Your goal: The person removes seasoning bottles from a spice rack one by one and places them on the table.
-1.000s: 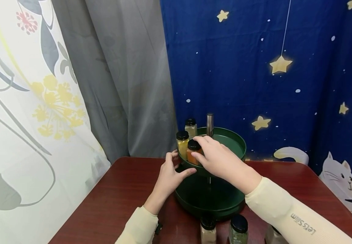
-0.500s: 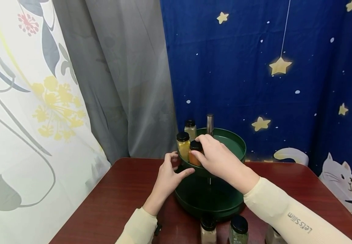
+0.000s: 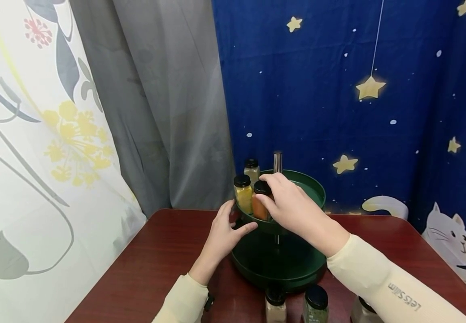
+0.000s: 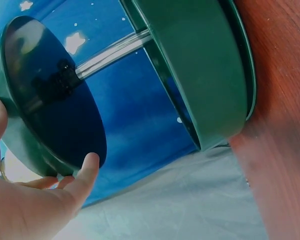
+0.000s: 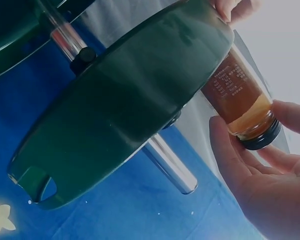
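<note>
My right hand (image 3: 293, 208) grips a spice jar of orange-red powder (image 3: 260, 209) near its black lid, over the left front of the upper green tray (image 3: 309, 190). In the right wrist view, fingers and thumb lie around the neck of the spice jar (image 5: 240, 95), whose lower part is hidden behind the tray wall. My left hand (image 3: 221, 235) holds that tray's left edge. From the left wrist, my thumb shows at the underside of the tray (image 4: 65, 120), with fingers against its outer wall. Beside the orange jar stands a yellow spice jar (image 3: 243, 199), with a pale one (image 3: 252, 172) behind.
The lower green tray (image 3: 277, 264) sits on the red-brown table (image 3: 168, 251), joined to the upper one by a metal post (image 3: 278, 162). In front stand a beige spice jar (image 3: 276, 312), a green one (image 3: 315, 309) and another jar (image 3: 363, 312) partly behind my right sleeve.
My right hand and the orange jar have shifted slightly right, and the jar has risen a little in the last half second. The left hand stays at the tray's edge.
</note>
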Demonstrator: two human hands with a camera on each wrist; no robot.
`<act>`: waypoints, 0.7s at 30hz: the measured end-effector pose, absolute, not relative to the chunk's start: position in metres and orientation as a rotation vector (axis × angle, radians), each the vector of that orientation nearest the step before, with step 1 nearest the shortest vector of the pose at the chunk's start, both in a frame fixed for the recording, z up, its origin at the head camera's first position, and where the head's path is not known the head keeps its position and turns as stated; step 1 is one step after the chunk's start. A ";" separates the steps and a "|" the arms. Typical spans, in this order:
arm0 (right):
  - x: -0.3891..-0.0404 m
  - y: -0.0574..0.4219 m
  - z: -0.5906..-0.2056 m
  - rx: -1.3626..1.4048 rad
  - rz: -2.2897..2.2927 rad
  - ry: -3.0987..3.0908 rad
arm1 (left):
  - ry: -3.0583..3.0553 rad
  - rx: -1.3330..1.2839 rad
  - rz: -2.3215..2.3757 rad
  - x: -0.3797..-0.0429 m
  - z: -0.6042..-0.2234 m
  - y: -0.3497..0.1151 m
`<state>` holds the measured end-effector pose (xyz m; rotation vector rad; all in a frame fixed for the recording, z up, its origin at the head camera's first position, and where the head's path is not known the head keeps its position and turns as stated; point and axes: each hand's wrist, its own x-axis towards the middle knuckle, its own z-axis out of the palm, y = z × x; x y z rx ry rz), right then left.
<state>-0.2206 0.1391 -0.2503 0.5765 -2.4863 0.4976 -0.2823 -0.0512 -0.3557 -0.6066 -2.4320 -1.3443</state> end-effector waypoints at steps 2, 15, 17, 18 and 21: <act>-0.220 0.140 -0.250 0.589 0.490 -2.456 | -2.434 -0.606 -1.340 -0.283 -0.356 -0.051; -0.199 0.144 -0.241 0.635 0.503 -2.290 | -2.443 -0.615 -1.438 -0.283 -0.357 -0.054; -0.194 0.144 -0.241 0.646 0.512 -2.282 | -2.437 -0.623 -1.447 -0.283 -0.357 -0.054; -0.191 0.143 -0.242 0.653 0.514 -2.277 | -2.431 -0.629 -1.448 -0.284 -0.357 -0.054; -0.185 0.141 -0.245 0.681 0.527 -2.256 | -2.415 -0.648 -1.446 -0.286 -0.358 -0.055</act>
